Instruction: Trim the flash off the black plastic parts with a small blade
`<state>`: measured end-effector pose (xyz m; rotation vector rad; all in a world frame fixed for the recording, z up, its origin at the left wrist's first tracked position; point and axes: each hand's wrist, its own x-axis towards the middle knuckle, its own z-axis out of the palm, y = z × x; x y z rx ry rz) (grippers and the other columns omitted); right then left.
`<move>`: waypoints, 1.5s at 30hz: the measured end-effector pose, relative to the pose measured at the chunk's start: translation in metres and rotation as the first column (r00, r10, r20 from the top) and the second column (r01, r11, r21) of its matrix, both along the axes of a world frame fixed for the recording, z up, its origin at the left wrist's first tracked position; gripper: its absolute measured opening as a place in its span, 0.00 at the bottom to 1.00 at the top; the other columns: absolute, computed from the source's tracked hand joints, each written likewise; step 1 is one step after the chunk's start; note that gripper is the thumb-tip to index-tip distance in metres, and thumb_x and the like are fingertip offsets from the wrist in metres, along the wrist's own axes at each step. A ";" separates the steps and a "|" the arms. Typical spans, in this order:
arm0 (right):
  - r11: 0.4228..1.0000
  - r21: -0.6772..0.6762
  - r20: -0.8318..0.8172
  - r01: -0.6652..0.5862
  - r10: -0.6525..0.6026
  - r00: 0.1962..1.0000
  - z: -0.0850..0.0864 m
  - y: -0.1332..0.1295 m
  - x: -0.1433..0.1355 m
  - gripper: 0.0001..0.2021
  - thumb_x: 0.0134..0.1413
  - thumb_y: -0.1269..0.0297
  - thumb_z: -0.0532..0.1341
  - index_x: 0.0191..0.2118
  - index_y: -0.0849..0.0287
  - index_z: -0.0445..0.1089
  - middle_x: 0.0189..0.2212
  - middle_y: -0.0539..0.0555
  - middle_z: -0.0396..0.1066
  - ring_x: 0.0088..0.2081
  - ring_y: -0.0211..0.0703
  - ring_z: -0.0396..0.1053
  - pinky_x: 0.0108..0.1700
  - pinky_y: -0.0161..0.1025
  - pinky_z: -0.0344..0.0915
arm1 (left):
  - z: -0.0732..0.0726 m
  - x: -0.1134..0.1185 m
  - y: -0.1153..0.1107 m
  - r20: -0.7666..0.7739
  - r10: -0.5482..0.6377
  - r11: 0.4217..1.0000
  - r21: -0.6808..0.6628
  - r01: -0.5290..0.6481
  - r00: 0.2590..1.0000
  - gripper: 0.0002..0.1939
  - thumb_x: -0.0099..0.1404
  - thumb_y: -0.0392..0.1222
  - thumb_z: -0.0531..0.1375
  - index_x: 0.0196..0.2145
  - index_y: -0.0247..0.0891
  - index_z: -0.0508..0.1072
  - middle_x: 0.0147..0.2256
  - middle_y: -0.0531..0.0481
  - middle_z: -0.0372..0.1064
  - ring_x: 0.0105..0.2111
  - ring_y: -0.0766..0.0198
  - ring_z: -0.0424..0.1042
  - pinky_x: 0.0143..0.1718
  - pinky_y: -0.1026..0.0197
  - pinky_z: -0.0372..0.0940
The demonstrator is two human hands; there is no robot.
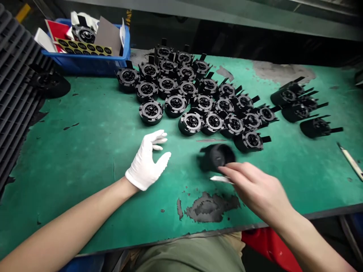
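Note:
My left hand (pixel 149 160), in a white glove, hovers over the green table with its fingers and thumb apart and holds nothing. My bare right hand (pixel 258 185) pinches the rim of a black plastic housing (pixel 217 156), which is blurred and tipped so that its hollow inside faces me. A pale, pointed strip (pixel 221 179) sticks out beneath the fingers of that hand; I cannot make out what it is. Just beyond both hands, several similar black housings (pixel 191 121) stand close together in rows, most with a flat tab rising at the side.
More housings (pixel 316 127) stand at the right, near a pen-like tool (pixel 350 160). A blue bin (pixel 85 62) at the back left holds a sticker sheet, cards and a black part. Ribbed dark trays (pixel 17 87) line the left edge, with another housing (pixel 53 85) beside them.

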<state>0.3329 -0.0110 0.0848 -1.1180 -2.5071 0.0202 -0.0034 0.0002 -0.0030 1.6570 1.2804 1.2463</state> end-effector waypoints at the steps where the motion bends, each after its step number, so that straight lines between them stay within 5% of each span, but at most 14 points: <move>1: 0.999 -0.040 0.063 -0.031 0.033 0.997 0.000 0.000 0.000 0.17 0.67 0.78 0.58 0.53 0.54 0.76 0.42 0.55 0.79 0.37 0.44 0.75 0.30 0.37 0.67 | -0.001 0.000 0.000 -0.009 -0.001 1.000 -0.005 0.001 1.000 0.34 0.68 0.35 0.65 0.68 0.44 0.57 0.62 0.37 0.65 0.58 0.52 0.74 0.52 0.49 0.74; 7: 0.939 0.320 -0.130 0.125 -0.087 0.988 -0.001 -0.007 0.006 0.26 0.58 0.82 0.67 0.59 0.52 0.74 0.45 0.56 0.78 0.38 0.44 0.74 0.38 0.40 0.71 | 0.000 0.000 -0.001 -0.032 0.001 1.000 0.008 -0.001 0.999 0.33 0.68 0.35 0.65 0.67 0.44 0.58 0.62 0.38 0.66 0.58 0.53 0.75 0.52 0.50 0.74; 11: 0.995 0.023 0.125 0.100 -0.102 0.987 -0.008 -0.007 0.014 0.16 0.67 0.76 0.60 0.55 0.55 0.74 0.43 0.56 0.78 0.38 0.43 0.76 0.34 0.36 0.70 | 0.001 0.000 -0.001 -0.055 0.006 1.000 -0.005 -0.006 0.998 0.31 0.69 0.36 0.64 0.66 0.43 0.59 0.62 0.38 0.66 0.57 0.53 0.75 0.51 0.49 0.74; 15: 0.942 0.229 -0.225 0.246 -0.194 0.955 -0.013 -0.013 0.008 0.12 0.65 0.73 0.65 0.51 0.55 0.74 0.42 0.56 0.78 0.42 0.48 0.76 0.44 0.44 0.74 | 0.004 0.000 -0.001 -0.126 -0.020 1.000 0.009 0.021 0.992 0.28 0.70 0.37 0.64 0.64 0.43 0.63 0.59 0.39 0.68 0.57 0.51 0.75 0.53 0.48 0.75; 17: 0.958 0.073 -0.398 0.278 -0.228 0.889 -0.017 -0.017 -0.006 0.06 0.67 0.68 0.64 0.47 0.54 0.74 0.39 0.55 0.76 0.39 0.47 0.75 0.40 0.43 0.73 | 0.005 -0.001 0.000 -0.146 -0.028 0.999 0.014 0.030 0.989 0.26 0.71 0.39 0.64 0.64 0.43 0.63 0.58 0.40 0.68 0.57 0.51 0.74 0.53 0.48 0.75; 18: 0.947 -0.151 -0.447 0.282 -0.320 0.835 -0.020 -0.018 -0.016 0.02 0.68 0.65 0.64 0.44 0.53 0.74 0.34 0.53 0.74 0.34 0.44 0.72 0.35 0.40 0.71 | 0.006 -0.002 0.000 -0.155 -0.033 0.999 0.016 0.036 0.987 0.26 0.71 0.40 0.64 0.64 0.43 0.63 0.58 0.40 0.68 0.57 0.51 0.74 0.53 0.47 0.75; 21: 0.608 -0.793 -0.541 0.041 -0.734 0.412 -0.027 -0.023 -0.050 0.11 0.72 0.54 0.60 0.39 0.54 0.70 0.25 0.46 0.59 0.21 0.33 0.53 0.21 0.32 0.53 | 0.006 -0.003 -0.001 -0.191 -0.089 0.995 0.026 0.096 0.977 0.30 0.71 0.50 0.66 0.65 0.43 0.62 0.60 0.38 0.66 0.56 0.50 0.74 0.54 0.45 0.75; 23: 0.443 -0.863 -0.483 -0.244 -0.864 0.141 -0.031 -0.031 -0.073 0.14 0.68 0.50 0.64 0.37 0.54 0.67 0.28 0.45 0.58 0.21 0.30 0.46 0.21 0.29 0.47 | 0.006 -0.004 -0.001 -0.223 -0.163 0.983 0.051 0.178 0.961 0.45 0.63 0.64 0.70 0.68 0.42 0.58 0.63 0.34 0.63 0.58 0.45 0.73 0.55 0.43 0.75; 24: 0.376 -0.856 -0.432 -0.355 -0.897 0.093 -0.033 -0.035 -0.084 0.15 0.66 0.50 0.66 0.38 0.55 0.67 0.28 0.45 0.59 0.22 0.29 0.46 0.21 0.29 0.45 | 0.006 -0.003 -0.002 -0.247 -0.201 0.971 0.076 0.226 0.948 0.54 0.57 0.70 0.71 0.70 0.40 0.56 0.63 0.32 0.63 0.59 0.42 0.72 0.56 0.41 0.75; 26: 0.242 -0.843 -0.335 -0.480 -0.935 0.117 -0.037 -0.045 -0.101 0.15 0.64 0.49 0.68 0.41 0.55 0.69 0.27 0.46 0.62 0.22 0.30 0.50 0.22 0.28 0.47 | 0.006 -0.003 -0.001 -0.315 -0.260 0.937 0.147 0.317 0.913 0.62 0.51 0.76 0.70 0.71 0.38 0.55 0.61 0.29 0.66 0.60 0.38 0.72 0.59 0.38 0.73; 30: 0.082 -0.926 -0.245 -0.367 -0.873 0.422 -0.046 -0.060 -0.110 0.24 0.70 0.45 0.62 0.60 0.56 0.68 0.32 0.52 0.74 0.27 0.34 0.67 0.32 0.34 0.63 | 0.008 -0.004 0.001 -0.413 -0.289 0.900 0.190 0.393 0.863 0.56 0.56 0.75 0.68 0.69 0.37 0.58 0.59 0.30 0.71 0.59 0.37 0.74 0.61 0.39 0.70; 34: 0.147 -0.984 -0.176 -0.099 -0.746 0.643 -0.045 -0.062 -0.087 0.31 0.72 0.42 0.58 0.70 0.55 0.62 0.37 0.53 0.77 0.29 0.39 0.70 0.35 0.38 0.68 | 0.009 -0.005 0.002 -0.401 -0.326 0.908 0.118 0.401 0.856 0.57 0.58 0.75 0.67 0.71 0.38 0.56 0.59 0.32 0.73 0.59 0.39 0.74 0.62 0.40 0.69; 40: 0.369 -0.921 -0.154 0.124 -0.637 0.755 -0.037 -0.053 -0.070 0.27 0.73 0.44 0.56 0.68 0.53 0.66 0.35 0.53 0.76 0.33 0.43 0.72 0.39 0.40 0.73 | 0.006 -0.005 0.001 -0.388 -0.318 0.918 0.102 0.383 0.865 0.54 0.57 0.72 0.70 0.71 0.41 0.59 0.60 0.34 0.71 0.59 0.40 0.73 0.62 0.40 0.69; 45: 0.555 -0.821 -0.193 0.136 -0.494 0.848 -0.039 -0.045 -0.069 0.21 0.75 0.50 0.55 0.65 0.50 0.70 0.43 0.54 0.80 0.38 0.45 0.77 0.46 0.43 0.76 | 0.007 -0.005 0.000 -0.397 -0.308 0.927 0.080 0.367 0.864 0.52 0.57 0.69 0.72 0.69 0.41 0.60 0.56 0.34 0.71 0.57 0.40 0.73 0.59 0.40 0.71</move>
